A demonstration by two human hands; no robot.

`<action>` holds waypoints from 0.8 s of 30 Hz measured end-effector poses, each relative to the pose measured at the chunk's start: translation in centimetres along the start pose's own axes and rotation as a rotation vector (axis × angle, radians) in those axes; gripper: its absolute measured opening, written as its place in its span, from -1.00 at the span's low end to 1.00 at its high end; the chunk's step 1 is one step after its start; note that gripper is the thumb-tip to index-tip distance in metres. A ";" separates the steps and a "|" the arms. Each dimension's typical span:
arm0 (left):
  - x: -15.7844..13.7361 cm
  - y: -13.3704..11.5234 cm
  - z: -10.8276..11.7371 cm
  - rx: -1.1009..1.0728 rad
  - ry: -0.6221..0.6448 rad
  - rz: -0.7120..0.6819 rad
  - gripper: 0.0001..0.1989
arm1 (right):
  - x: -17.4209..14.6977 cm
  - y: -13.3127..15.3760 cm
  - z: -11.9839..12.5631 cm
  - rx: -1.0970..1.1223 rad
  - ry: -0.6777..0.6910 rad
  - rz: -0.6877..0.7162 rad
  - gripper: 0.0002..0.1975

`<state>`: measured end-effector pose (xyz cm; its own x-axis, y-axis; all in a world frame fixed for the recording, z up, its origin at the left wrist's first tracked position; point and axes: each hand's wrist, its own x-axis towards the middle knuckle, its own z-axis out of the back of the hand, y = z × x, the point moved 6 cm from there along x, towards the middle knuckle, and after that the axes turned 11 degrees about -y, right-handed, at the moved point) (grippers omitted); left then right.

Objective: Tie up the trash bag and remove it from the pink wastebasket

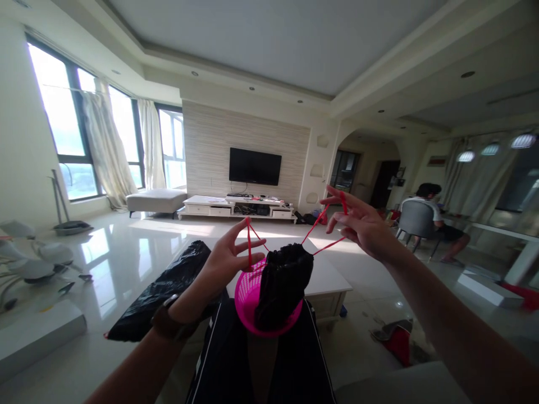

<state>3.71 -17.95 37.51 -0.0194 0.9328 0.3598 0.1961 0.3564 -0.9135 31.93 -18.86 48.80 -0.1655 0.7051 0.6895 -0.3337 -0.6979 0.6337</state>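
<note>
pinching a red drawstring between thumb and fingers, the left hand is held just above the rim of a pink basket that rests on the lap. the right hand is raised higher and further out to the right, its fingers spread, with the other end of the drawstring looped around them. from both hands the two strands are drawn taut down and inward to the gathered mouth of a black bag, which is seated inside the basket. the bag thus lies below and between the hands, close under the left one and well apart from the right; its long axis runs roughly upright, from the basket bottom to the puckered neck. the string's line runs across, left to right, rising toward the right hand.

a second black plastic bag is spread to the left on a white low table, partly hidden behind the left forearm, which bears a dark wristband. nothing is seen between the hands and the bag's neck. further off, a tv is mounted on the far wall above a white console, and another person is seated on a grey chair at the right, well away.
</note>
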 end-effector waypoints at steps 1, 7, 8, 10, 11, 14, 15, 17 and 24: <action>0.3 -0.4 -0.3 0.010 0.007 0.001 0.10 | 0.3 0.0 -0.1 -0.018 0.011 0.005 -0.33; 3.7 -4.6 -3.9 0.124 0.028 -0.212 -0.04 | 1.7 0.7 -4.2 -0.154 0.229 -0.028 -0.13; 4.3 -5.3 -4.8 0.159 0.040 -0.272 -0.10 | 1.7 0.7 -5.4 -0.135 0.286 -0.049 -0.09; 5.4 -6.1 -6.4 0.211 0.061 -0.363 -0.21 | 1.9 0.9 -7.6 -0.038 0.357 -0.094 -0.06; 6.0 -6.4 -7.0 0.230 0.062 -0.390 -0.25 | 2.0 0.9 -8.4 0.026 0.364 -0.125 -0.05; 7.2 -6.7 -7.4 0.268 0.027 -0.404 -0.30 | 2.4 0.7 -10.1 0.180 0.397 -0.243 -0.07; 7.4 -6.7 -7.2 0.270 0.026 -0.402 -0.33 | 2.6 0.8 -10.3 0.191 0.426 -0.258 -0.14; 7.8 -6.2 -6.5 0.248 0.091 -0.392 -0.45 | 3.1 1.4 -10.2 0.132 0.484 -0.217 -0.46; 8.5 6.9 2.1 0.593 -0.050 -0.140 -0.39 | 9.9 4.2 -1.6 -0.221 0.000 -0.157 -0.80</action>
<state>2.78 -7.51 33.89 -0.0540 0.8715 0.4875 -0.3901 0.4310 -0.8137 27.44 -14.58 57.76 -0.0954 0.8028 0.5886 -0.5495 -0.5355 0.6413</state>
